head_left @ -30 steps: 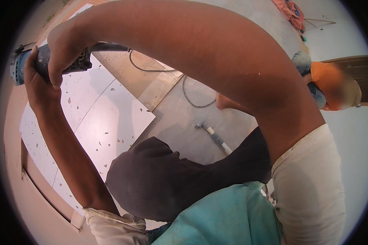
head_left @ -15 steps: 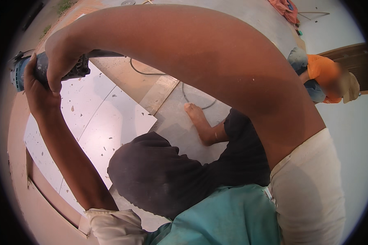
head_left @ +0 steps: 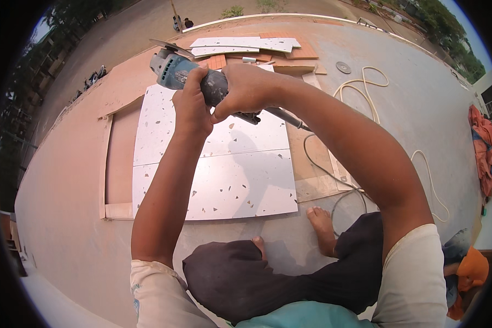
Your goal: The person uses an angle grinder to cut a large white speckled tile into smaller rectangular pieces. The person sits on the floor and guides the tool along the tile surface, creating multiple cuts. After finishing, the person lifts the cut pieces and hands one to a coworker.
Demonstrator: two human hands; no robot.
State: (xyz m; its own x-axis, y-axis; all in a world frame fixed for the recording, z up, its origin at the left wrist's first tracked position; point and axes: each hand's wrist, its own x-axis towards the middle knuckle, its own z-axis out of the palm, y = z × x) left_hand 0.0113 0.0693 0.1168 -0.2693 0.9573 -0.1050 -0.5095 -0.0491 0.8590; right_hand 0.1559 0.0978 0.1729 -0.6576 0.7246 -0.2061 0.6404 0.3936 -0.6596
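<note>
Head view: both hands grip one blue-green angle grinder (head_left: 188, 74) at 12 o'clock, raised above the floor. The left hand (head_left: 191, 106) wraps its body from below, fingers curled tight; the right hand (head_left: 249, 90) is clenched round the dark rear handle. Two white speckled tiles (head_left: 218, 175) lie beneath, centre-left. One bare foot (head_left: 323, 229) shows fully at 5 o'clock, with two cables (head_left: 366, 93) toward 2 o'clock.

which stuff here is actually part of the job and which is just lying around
In hand:
angle grinder, gripped by left hand and right hand
its cable
speckled white tiles under it

Lying about:
spare disc
cream hose
orange cloth
cut tile pieces
</note>
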